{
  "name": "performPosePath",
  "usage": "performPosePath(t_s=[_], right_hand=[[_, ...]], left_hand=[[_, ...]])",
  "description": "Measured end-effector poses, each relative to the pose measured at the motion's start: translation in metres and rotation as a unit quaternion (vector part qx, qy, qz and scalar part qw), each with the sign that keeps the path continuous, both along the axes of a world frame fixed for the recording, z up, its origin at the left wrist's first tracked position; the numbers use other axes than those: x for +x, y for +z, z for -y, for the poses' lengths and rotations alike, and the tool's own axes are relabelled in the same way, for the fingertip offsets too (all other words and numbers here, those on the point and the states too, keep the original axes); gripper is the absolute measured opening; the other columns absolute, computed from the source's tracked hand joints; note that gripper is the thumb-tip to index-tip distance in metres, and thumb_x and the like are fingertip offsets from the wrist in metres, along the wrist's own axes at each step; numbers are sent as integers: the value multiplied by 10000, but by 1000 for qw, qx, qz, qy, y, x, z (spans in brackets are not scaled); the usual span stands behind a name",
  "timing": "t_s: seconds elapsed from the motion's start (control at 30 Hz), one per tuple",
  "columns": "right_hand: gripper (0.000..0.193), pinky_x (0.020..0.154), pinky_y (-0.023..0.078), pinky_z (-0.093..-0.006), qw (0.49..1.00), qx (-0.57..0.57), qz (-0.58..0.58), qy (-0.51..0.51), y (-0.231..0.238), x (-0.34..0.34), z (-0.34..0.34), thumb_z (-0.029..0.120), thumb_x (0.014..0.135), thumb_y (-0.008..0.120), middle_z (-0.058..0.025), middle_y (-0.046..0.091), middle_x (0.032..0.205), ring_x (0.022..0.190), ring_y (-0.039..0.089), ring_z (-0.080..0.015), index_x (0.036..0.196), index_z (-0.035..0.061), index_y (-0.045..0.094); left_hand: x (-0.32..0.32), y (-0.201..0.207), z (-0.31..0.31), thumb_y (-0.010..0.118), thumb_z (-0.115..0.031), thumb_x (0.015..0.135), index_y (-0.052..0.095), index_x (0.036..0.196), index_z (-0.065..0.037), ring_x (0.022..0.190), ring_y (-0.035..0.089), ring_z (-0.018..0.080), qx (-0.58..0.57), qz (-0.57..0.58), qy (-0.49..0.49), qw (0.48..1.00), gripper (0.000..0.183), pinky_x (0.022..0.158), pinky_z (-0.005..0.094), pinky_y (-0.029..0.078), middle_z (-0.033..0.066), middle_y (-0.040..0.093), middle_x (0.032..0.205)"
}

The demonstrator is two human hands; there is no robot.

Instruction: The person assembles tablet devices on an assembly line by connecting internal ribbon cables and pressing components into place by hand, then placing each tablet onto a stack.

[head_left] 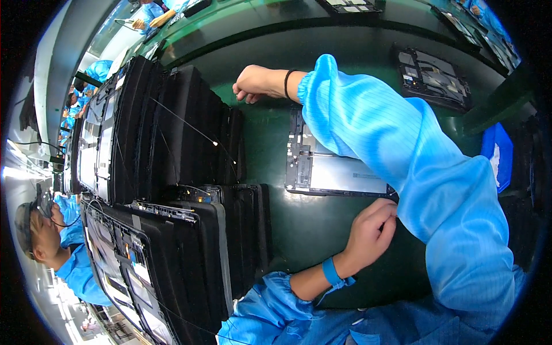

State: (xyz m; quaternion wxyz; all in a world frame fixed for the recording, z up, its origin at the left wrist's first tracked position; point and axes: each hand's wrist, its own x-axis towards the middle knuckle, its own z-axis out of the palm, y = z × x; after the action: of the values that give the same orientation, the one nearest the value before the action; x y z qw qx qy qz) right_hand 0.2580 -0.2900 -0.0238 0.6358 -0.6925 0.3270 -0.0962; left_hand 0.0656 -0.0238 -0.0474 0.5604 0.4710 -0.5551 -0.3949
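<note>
My right hand [253, 84], a black band on its wrist, reaches across to the far left, beside the stacked black foam. Its fingers are curled; whatever is between them is hidden. On the green tabletop [270, 138] lies an opened tablet [345, 175], its silver battery and black frame exposed, partly covered by my right sleeve. My left hand [371, 233], wearing a blue wrist strap [332, 272], is closed at the tablet's near right corner. Its fingertips are partly hidden by the sleeve, so I cannot tell what they pinch.
Tall stacks of opened tablets [123, 264] and black foam sheets [187, 126] stand on the left, thin cables hanging from them. Another opened tablet [434, 79] lies at the far right, near a blue bin [497, 158]. Co-workers in blue sit at left and beyond.
</note>
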Motion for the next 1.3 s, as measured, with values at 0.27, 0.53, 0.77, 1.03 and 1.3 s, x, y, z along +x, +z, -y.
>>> performPosePath(t_s=[0.27, 0.53, 0.77, 1.03, 1.3], right_hand=[[393, 754, 492, -338, 934, -354, -51, 18, 18, -56, -12, 247, 857, 606, -132, 658, 928, 797, 631, -211, 1154, -8, 572], [306, 755, 493, -340, 894, -383, -188, 136, 25, -162, -16, 283, 868, 584, -142, 672, 892, 822, 637, -226, 989, 13, 662], [378, 817, 492, -356, 906, -373, -152, 127, 27, -231, -39, 216, 851, 588, -179, 675, 966, 887, 654, -279, 1164, 4, 598], [314, 819, 499, -410, 879, -454, -126, 68, 12, -173, -47, 209, 774, 580, -133, 684, 949, 933, 644, -306, 1055, 107, 679], [297, 792, 512, -378, 904, -390, -177, 2, 14, -193, -39, 283, 801, 615, -81, 702, 911, 907, 660, -265, 1056, 151, 694]], left_hand=[[8, 2, 0, 507, 36, 847, 621, 951, -1, 869, 585, 256, 45, -55, 25, 997, 159, 778, 289, 463, 133, 573, 952], [12, 1, -4, 506, 51, 830, 614, 939, -2, 859, 576, 251, 32, -14, 16, 999, 163, 756, 298, 459, 127, 569, 936], [3, 4, -2, 504, 46, 809, 597, 979, -21, 888, 564, 284, 13, 60, 40, 997, 205, 791, 338, 456, 136, 561, 958], [7, 3, 17, 532, 41, 772, 579, 991, -4, 924, 570, 337, -57, 111, 137, 983, 228, 831, 389, 446, 169, 579, 971], [9, 1, 23, 549, 25, 776, 590, 970, -14, 867, 598, 288, -33, 86, 139, 986, 202, 797, 361, 434, 127, 611, 915]])
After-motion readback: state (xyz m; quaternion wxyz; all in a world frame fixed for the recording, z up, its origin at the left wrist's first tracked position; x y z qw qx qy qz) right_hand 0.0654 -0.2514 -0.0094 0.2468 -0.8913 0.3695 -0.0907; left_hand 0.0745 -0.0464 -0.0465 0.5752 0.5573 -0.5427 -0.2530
